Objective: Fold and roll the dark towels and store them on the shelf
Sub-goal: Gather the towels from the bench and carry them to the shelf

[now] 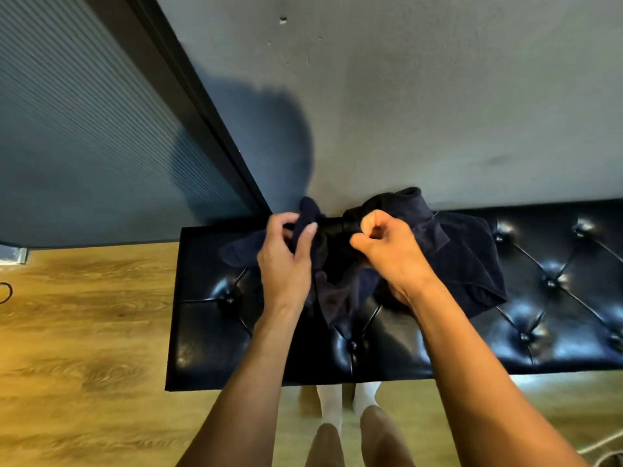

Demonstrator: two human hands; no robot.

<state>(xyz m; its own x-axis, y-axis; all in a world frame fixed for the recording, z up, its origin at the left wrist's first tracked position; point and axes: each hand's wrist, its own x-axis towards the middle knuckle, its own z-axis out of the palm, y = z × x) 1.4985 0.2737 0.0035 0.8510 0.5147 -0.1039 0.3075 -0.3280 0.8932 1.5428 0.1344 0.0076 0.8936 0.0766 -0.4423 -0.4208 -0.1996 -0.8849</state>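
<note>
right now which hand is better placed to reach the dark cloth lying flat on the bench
Likely the right. The flat cloth lies on the bench beside the right hand. The left hand pinches bunched towel nearer the bench's left end and would have to cross over.

Dark towels: no tag or print can be read (cloth is bunched).
Worktop: no brand or lettering legible.
Wall: upper right of frame, no sign or number.
</note>
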